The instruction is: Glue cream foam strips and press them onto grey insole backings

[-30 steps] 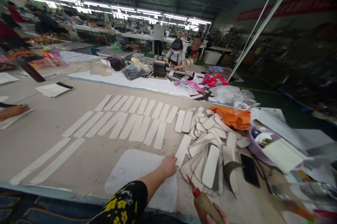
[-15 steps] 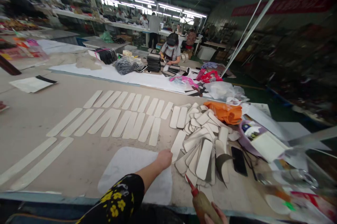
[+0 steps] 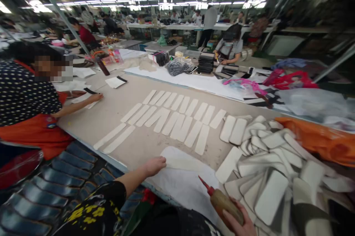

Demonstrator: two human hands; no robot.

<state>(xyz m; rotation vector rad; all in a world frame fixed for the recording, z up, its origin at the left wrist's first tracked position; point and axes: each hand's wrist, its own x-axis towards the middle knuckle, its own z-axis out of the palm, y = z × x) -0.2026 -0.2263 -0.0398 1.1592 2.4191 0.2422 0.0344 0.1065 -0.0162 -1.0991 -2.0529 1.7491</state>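
- Apparently, the left hand point(image 3: 155, 166) is positioning a pale strip point(image 3: 188, 164), pinching its left end.
- The strip is running left-to-right lengthwise over the white sheet point(image 3: 191, 188).
- The right hand point(image 3: 242, 220) is gripping a bottle point(image 3: 225, 203), nozzle point(image 3: 206, 185) pointing up-left; the next move is probably calling for nozzle meeting strip.

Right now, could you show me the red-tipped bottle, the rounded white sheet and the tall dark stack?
Red-tipped bottle point(image 3: 225, 203): head view, on its tan body.
Rounded white sheet point(image 3: 187, 185): head view, on a bare part.
Tall dark stack point(image 3: 205, 63): head view, on its near side.
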